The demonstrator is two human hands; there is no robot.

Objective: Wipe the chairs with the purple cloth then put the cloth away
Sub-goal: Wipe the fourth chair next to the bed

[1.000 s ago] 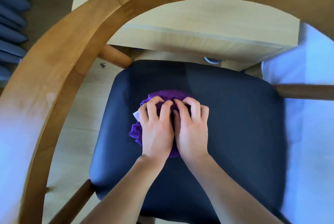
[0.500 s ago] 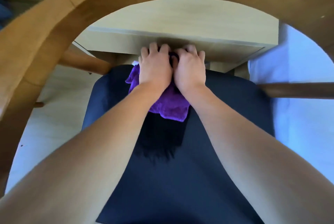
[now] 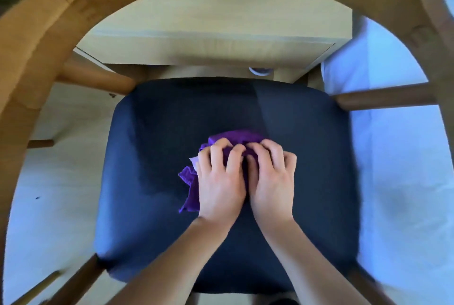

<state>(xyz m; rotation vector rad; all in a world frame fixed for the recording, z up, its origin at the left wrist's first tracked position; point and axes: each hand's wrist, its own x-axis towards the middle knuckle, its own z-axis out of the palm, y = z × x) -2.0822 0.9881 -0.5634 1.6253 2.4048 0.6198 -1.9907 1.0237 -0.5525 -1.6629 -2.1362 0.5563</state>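
I look down through the curved wooden backrest of a chair onto its dark navy seat. A bunched purple cloth lies near the middle of the seat. My left hand and my right hand sit side by side on top of it, fingers curled and gripping the fabric. Most of the cloth is hidden under the hands; a fold shows past the fingertips and a flap hangs out to the left.
A pale wooden table stands just beyond the seat's far edge. Wooden chair rails run out left and right of the seat. Light flooring lies on both sides.
Both hands have pulled the cloth back from the seat's far edge, by the table, to the middle of the seat. One second ago they were also near the middle.
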